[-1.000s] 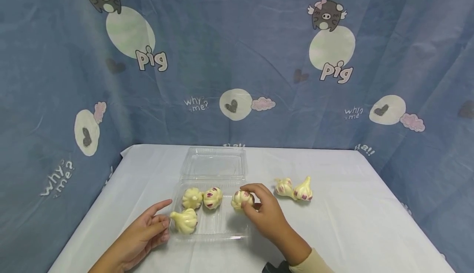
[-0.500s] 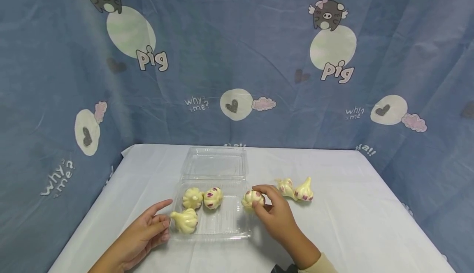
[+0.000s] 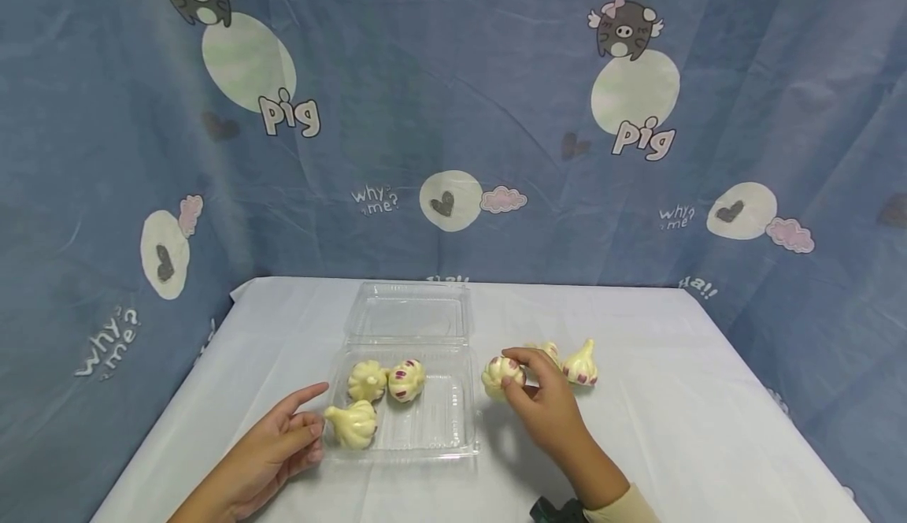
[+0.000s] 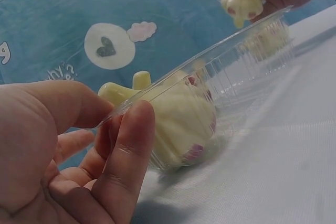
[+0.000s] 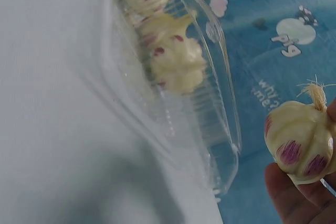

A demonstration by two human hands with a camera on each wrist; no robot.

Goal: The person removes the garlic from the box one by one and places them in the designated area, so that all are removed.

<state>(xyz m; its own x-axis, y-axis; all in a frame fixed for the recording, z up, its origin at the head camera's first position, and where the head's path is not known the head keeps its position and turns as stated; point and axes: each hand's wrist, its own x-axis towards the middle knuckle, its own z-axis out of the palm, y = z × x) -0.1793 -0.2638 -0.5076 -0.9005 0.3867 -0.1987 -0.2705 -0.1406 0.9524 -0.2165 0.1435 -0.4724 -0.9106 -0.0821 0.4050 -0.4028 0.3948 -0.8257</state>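
A clear plastic clamshell container point(image 3: 425, 454) lies with its lid folded back. In its base are three garlic bulbs: one at front left point(image 3: 354, 425), a second behind it point(image 3: 368, 382), and a purple-marked one point(image 3: 407, 380) beside that. My left hand point(image 3: 282, 448) pinches the container's left rim between thumb and finger, as the left wrist view shows. Just past the right rim, my right hand point(image 3: 544, 397) holds a purple-streaked garlic bulb point(image 5: 294, 142) above the table, thumb and fingers around it. Part of this bulb is hidden by the fingers.
Two more garlic bulbs lie on the white cloth to the right, one point(image 3: 581, 364) in plain sight and one point(image 3: 549, 351) partly behind my right hand. The container's lid point(image 3: 411, 314) lies flat toward the back. A blue printed curtain point(image 3: 453, 113) encloses the table.
My right hand has moved right with the garlic bulb, from over the container's right part to outside its rim. The left hand and the other bulbs have stayed put.
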